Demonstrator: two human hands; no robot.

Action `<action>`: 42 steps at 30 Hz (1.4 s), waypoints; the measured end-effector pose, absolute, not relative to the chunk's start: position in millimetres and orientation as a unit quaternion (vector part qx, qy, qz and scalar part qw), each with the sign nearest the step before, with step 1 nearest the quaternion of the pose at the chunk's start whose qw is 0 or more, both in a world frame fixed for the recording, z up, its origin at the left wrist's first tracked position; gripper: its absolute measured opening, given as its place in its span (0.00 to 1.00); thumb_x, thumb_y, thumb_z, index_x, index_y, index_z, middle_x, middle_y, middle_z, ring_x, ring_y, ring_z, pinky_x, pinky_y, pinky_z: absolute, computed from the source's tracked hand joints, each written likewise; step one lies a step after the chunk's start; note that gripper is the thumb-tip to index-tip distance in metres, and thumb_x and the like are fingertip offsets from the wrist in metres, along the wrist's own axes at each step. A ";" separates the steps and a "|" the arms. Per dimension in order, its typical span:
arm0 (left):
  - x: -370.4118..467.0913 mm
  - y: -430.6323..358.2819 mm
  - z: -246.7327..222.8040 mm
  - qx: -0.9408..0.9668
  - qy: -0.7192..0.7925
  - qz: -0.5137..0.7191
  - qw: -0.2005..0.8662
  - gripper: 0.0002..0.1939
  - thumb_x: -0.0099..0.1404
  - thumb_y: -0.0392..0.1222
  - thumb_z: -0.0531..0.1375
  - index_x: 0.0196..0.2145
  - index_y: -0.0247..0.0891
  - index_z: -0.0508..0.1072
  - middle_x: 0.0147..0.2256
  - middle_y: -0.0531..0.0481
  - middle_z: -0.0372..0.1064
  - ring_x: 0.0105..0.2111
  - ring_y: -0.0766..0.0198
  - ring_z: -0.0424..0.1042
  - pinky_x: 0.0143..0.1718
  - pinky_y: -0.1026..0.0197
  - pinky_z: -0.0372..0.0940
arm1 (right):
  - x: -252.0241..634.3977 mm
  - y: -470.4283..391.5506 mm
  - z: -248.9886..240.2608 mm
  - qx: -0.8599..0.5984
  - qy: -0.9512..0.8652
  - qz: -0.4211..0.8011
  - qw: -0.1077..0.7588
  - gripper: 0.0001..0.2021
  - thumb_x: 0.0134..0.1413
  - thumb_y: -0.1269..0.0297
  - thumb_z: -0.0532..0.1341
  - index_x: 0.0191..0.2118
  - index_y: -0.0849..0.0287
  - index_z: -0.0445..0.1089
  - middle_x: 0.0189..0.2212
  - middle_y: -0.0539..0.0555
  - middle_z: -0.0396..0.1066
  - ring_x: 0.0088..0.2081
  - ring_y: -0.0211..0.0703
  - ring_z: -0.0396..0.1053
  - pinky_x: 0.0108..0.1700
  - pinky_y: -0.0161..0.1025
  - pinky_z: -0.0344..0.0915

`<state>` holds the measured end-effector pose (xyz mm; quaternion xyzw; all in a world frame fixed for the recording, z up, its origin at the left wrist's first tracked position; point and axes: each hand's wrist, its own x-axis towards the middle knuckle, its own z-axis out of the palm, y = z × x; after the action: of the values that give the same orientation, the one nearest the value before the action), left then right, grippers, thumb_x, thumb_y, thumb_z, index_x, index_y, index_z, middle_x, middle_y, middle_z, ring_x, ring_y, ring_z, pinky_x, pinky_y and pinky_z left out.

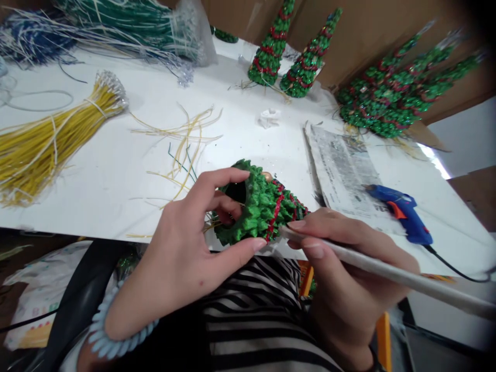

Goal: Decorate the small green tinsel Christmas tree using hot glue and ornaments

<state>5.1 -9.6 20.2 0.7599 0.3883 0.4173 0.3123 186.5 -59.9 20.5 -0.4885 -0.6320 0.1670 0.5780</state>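
A small green Christmas tree ornament (259, 206) with red garland lies on its side at the table's front edge, its hollow base turned to the left. My left hand (194, 232) grips it by that base, with fingers inside the opening and the thumb on the outside. In my right hand (349, 263) is a long pale grey stick-like tool (387, 271), pinched near its end. The tool's tip meets or nearly meets the tree's side; its exact contact is hard to make out. The tree's top is partly hidden behind my right hand.
Finished-looking trees (306, 62) stand at the back, with more trees (395, 93) on the right. A blue glue gun (403, 209) lies partly on folded newspaper (344, 170). Yellow wire bundle (58, 139) at left; loose wires (189, 139) nearby; bagged green wires (127, 23) behind.
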 end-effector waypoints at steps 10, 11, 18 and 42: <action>4.7 -9.8 18.0 0.755 0.374 0.425 0.329 0.29 0.56 0.45 0.68 0.54 0.47 0.66 0.37 0.53 0.74 0.31 0.63 0.75 0.31 0.63 0.74 | 185.1 -55.9 21.3 -0.479 -0.607 0.203 0.600 0.02 0.55 0.63 0.65 0.34 0.50 0.77 0.26 0.49 0.77 0.23 0.40 0.70 0.22 0.39 0.64; 4.7 -9.4 17.8 0.756 0.370 0.427 0.331 0.29 0.56 0.45 0.69 0.53 0.48 0.66 0.35 0.53 0.74 0.30 0.63 0.74 0.30 0.63 0.74 | 184.8 -55.0 21.3 -0.475 -0.610 0.202 0.601 0.02 0.55 0.63 0.65 0.34 0.50 0.77 0.26 0.49 0.77 0.23 0.40 0.70 0.22 0.39 0.65; 4.0 -7.6 17.4 0.761 0.357 0.430 0.330 0.28 0.56 0.46 0.68 0.54 0.51 0.66 0.31 0.55 0.74 0.27 0.61 0.74 0.26 0.62 0.72 | 186.0 -51.6 18.2 -0.449 -0.647 0.157 0.596 0.05 0.56 0.65 0.64 0.37 0.49 0.77 0.27 0.49 0.78 0.24 0.40 0.69 0.25 0.41 0.66; -2.0 -9.5 20.4 0.764 0.384 0.377 0.356 0.29 0.58 0.50 0.66 0.55 0.48 0.65 0.33 0.57 0.72 0.30 0.67 0.72 0.26 0.71 0.70 | 195.7 -47.0 10.2 -0.405 -0.698 0.118 0.579 0.05 0.58 0.62 0.63 0.39 0.52 0.76 0.25 0.49 0.76 0.24 0.40 0.69 0.26 0.41 0.65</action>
<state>-2.0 -9.5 20.4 0.7645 0.3837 0.3765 0.3558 195.7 -47.0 10.2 -0.4045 -0.6981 0.1178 0.5789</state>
